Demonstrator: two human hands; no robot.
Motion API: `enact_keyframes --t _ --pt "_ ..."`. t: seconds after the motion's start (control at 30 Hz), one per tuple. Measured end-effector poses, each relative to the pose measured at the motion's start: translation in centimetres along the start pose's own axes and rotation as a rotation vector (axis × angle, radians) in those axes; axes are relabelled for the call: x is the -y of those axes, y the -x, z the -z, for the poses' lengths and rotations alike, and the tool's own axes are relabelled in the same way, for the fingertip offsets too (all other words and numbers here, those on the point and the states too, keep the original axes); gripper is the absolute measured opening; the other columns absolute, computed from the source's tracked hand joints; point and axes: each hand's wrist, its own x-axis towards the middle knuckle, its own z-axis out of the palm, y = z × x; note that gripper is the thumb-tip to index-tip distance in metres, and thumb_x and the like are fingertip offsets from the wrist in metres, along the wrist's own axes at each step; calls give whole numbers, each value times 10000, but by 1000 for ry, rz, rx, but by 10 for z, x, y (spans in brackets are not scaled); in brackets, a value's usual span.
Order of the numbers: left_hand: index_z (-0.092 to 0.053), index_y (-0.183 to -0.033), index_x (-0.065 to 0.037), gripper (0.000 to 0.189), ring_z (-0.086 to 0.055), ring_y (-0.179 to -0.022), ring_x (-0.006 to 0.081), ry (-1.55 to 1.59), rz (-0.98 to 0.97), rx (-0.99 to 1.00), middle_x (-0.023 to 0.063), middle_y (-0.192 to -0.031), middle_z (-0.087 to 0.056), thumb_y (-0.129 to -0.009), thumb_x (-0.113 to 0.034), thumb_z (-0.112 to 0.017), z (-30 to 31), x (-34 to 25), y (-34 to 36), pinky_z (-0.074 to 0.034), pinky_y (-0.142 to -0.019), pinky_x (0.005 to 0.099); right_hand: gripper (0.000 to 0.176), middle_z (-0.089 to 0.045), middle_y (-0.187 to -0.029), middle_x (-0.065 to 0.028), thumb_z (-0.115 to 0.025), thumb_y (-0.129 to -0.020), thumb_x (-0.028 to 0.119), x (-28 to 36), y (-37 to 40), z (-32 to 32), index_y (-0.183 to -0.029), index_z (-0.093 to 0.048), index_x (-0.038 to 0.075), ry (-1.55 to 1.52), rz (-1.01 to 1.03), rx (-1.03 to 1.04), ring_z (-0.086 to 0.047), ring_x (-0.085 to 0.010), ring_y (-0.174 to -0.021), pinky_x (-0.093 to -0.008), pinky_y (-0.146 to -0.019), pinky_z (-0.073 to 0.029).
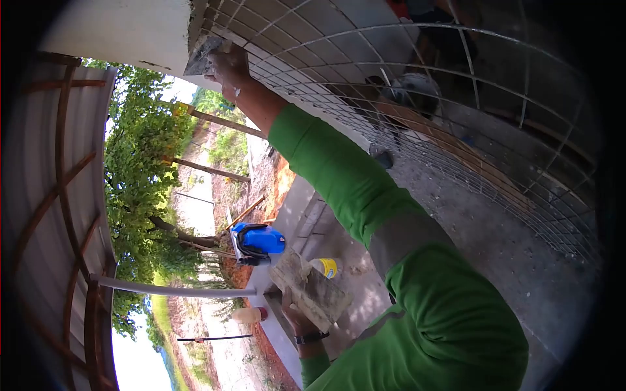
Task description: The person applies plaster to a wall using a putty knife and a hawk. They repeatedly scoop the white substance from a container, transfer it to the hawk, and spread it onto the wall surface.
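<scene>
The view is turned sideways, with the roof at the left and the floor at the right. My right hand (229, 67), on a long outstretched arm, is closed around a flat grey trowel (197, 60) held against the edge of a pale wall (130, 29). Its handle is mostly covered by my fingers. Lower in the picture, my left hand (297, 317), with a black wristband, grips a mortar board (319, 301) from beneath. Wet-looking grey mortar (297, 267) lies on that board. Both arms wear green sleeves.
Wire mesh (391, 98) runs close along my right arm, with another person (443, 29) partly visible behind it. A blue container with black straps (261, 241) and a yellow bucket (327, 267) stand beyond the board. A pale post (176, 288) rises to the metal roof (39, 182).
</scene>
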Motion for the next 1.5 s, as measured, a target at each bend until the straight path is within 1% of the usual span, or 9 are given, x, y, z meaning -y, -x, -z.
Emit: enact_keyframes --t 0.1,0.33,0.4,0.63,0.7,0.93,1.0,1.1,1.5 --pt "-474 -1369 31 572 -552 -1174 266 -169 -74 -8 153 -1307 -549 -998 -397 -390 -1 -1 2 -457 -1007 385 275 -580 -928 -73 -656 -835 101 7 6 -7 -1094 -570 69 14 61 -28 -601 -215 -802 -443 -664 -598" --pt "-492 -1359 15 571 -558 -1161 267 -145 -14 41 151 -1286 -566 -998 -414 -387 -28 -8 8 -461 -1004 383 232 -598 -945 -71 -650 -846 109 42 38 -14 -1060 -579 56 7 43 -45 -612 -211 -798 -395 -629 -583" --pt "-508 -1348 5 564 -570 -1148 276 -266 -75 96 145 -1264 -586 -991 -418 -400 -28 -7 6 -464 -998 394 188 -604 -902 -59 -660 -848 120 44 41 -14 -1013 -594 59 -58 71 -29 -617 -205 -765 -392 -614 -576" --pt "-539 -1311 3 526 -595 -1109 269 -28 76 100 134 -1231 -610 -985 -394 -427 -31 -1 1 -479 -972 390 90 -619 -849 -45 -668 -861 125 75 64 -11 -909 -622 64 -127 143 152 -628 -181 -724 -376 -609 -578" --pt "-545 -1299 3 510 -600 -1088 258 -28 74 127 129 -1219 -615 -989 -385 -429 -23 4 -8 -481 -959 376 149 -484 -554 -10 -630 -870 54 92 78 -24 -750 -543 44 -160 146 -27 -467 -125 -404 -305 -373 -373" --pt "-549 -1287 8 489 -600 -1068 241 -21 87 102 116 -1182 -620 -1001 -366 -414 -35 4 -5 -487 -937 361 229 -510 -546 -39 -627 -889 65 116 98 -23 -683 -534 28 -207 269 -8 -494 -132 -413 -307 -367 -367" --pt "-547 -1290 6 484 -599 -1068 239 -20 103 134 112 -1181 -620 -1001 -362 -422 -25 7 -13 -487 -935 361 273 -513 -534 -45 -622 -893 60 121 98 -22 -641 -522 32 -158 454 61 -501 -128 -416 -305 -360 -355" --pt "-517 -1338 -17 540 -590 -1093 275 -97 70 159 123 -1227 -604 -968 -407 -466 -21 9 -16 -470 -974 401 299 -503 -523 -41 -618 -889 46 138 112 -25 -608 -516 33 -174 369 68 -495 -119 -417 -303 -355 -346" --pt "-553 -1286 -10 466 -630 -1032 268 44 149 173 116 -1180 -645 -979 -357 -500 -27 9 -20 -503 -917 384 247 -511 -566 -41 -619 -861 29 174 139 -21 -629 -533 18 -45 468 173 -510 -117 -453 -322 -378 -352"
